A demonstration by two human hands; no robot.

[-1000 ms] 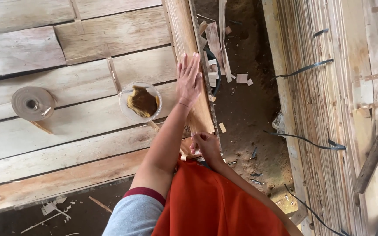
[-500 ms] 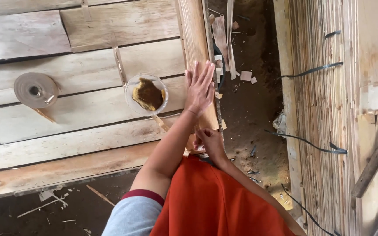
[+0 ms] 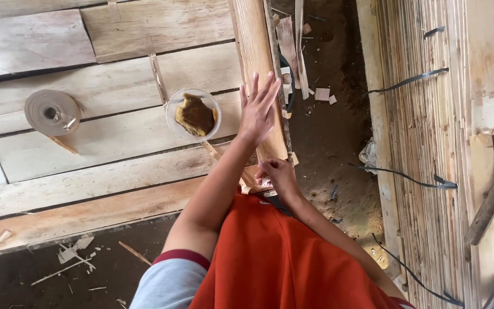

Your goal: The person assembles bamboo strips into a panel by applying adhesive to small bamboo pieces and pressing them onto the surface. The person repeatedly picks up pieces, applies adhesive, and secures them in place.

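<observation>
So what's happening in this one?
A person in an orange top works at a bench of rough planks. The left hand lies open and flat on a long wooden strip, while the right hand grips the strip's near end. Beside the left hand sits a clear bowl of brownish-yellow paste, and a tape roll lies farther left.

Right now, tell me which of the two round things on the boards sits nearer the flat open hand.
The clear bowl of yellow-brown paste, just beside the left hand; the tape roll lies far off.
</observation>
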